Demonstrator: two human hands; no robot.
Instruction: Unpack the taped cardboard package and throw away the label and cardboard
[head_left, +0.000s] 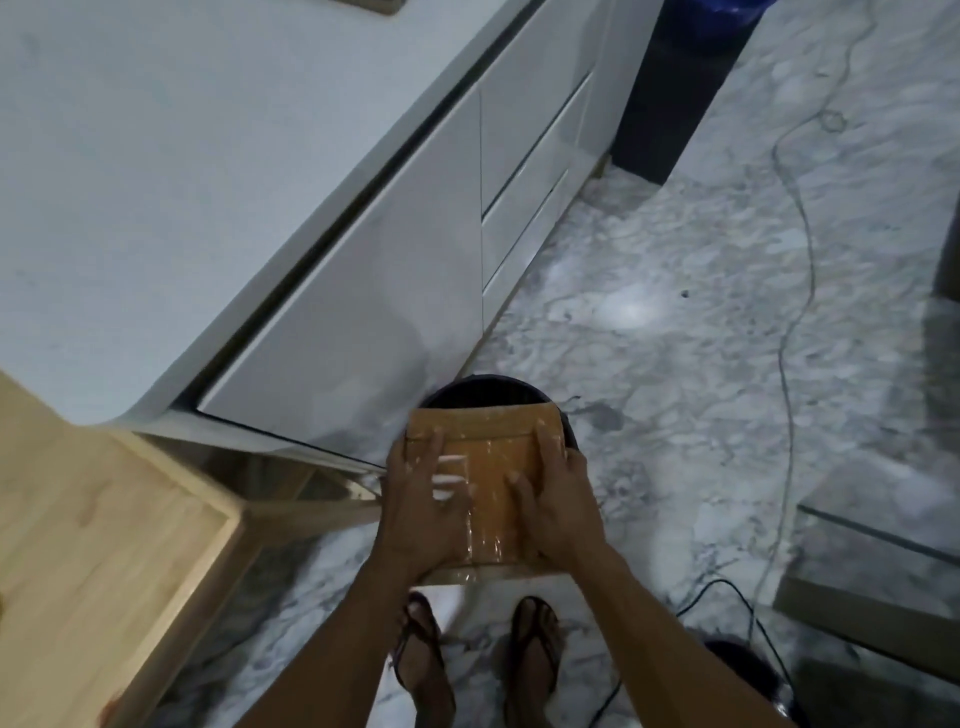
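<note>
I hold a flat brown piece of taped cardboard (491, 467) with both hands, low in the middle of the head view. My left hand (421, 499) presses on its left half, fingers spread. My right hand (558, 499) grips its right half and edge. Shiny clear tape runs down the cardboard's middle. Directly under its far edge stands a round dark bin (485, 392); only the bin's far rim shows, the rest is hidden by the cardboard. I see no label.
A white counter (156, 182) with drawers fills the upper left. A light wooden table (93, 545) is at the lower left. The floor is marble, with a thin cable (795, 312) on the right and a black cord (748, 613) near my sandalled feet.
</note>
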